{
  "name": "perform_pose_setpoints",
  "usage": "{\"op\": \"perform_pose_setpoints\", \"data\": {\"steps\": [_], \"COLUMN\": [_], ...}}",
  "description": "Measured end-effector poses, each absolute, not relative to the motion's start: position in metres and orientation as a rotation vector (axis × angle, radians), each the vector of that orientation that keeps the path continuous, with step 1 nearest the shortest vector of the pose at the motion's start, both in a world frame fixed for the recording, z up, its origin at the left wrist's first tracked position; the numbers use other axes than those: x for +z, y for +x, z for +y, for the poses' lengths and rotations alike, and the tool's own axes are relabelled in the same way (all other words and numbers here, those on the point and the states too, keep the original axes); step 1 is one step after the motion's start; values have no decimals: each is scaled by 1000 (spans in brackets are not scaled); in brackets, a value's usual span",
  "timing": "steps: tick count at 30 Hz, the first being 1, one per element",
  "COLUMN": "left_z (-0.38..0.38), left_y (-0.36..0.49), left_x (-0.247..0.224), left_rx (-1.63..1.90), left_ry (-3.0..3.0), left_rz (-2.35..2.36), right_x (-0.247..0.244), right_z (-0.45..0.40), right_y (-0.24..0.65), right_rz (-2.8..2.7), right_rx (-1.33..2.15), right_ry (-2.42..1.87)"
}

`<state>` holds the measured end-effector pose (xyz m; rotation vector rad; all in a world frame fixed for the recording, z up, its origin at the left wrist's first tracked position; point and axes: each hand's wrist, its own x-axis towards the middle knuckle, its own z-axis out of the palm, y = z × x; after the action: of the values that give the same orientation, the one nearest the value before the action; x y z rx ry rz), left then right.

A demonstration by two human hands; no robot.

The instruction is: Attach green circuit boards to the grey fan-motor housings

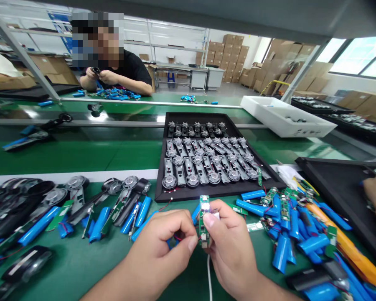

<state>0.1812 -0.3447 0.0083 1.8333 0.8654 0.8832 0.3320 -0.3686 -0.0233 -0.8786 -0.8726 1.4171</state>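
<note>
The right hand (233, 244) clamps a green circuit board (203, 208) upright above the tabletop (113, 269), thumb across its face — likely to keep it steady and in plain sight. The left hand (164, 238) has thumb and forefinger together at the board's lower edge; whether they pinch anything, I cannot tell. Beyond, grey fan housings (192, 179) lie in rows in a black tray (181, 193), presumably for order — blue battery cells (281, 251) lie heaped beside it.

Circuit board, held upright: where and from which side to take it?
Circuit board: probably its top end, by the long edges, from above. It stands roughly upright; that end projects beyond the right-hand grip, while the left-hand grip crowds its lower end.
</note>
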Motion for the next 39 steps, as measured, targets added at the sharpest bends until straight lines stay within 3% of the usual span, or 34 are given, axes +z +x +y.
{"op": "perform_pose_setpoints", "data": {"steps": [19, 25, 32, 39], "left_z": [-341, -323, -323, -326], "left_y": [173, 137, 160, 163], "left_x": [12, 28, 15, 19], "left_rx": [779, 1186, 265, 202], "left_ry": [1574, 1080, 2059, 1997], "left_rz": [859, 721, 942, 1026], "right_x": [-10, 5, -9, -9], "right_z": [-365, -345, -344, -342], "right_y": [334, 351, 335, 334], "right_rz": [-804, -538, -608, -599], "right_rx": [1710, 1563, 1491, 1483], "right_ry": [-690, -625, -781, -840]}}
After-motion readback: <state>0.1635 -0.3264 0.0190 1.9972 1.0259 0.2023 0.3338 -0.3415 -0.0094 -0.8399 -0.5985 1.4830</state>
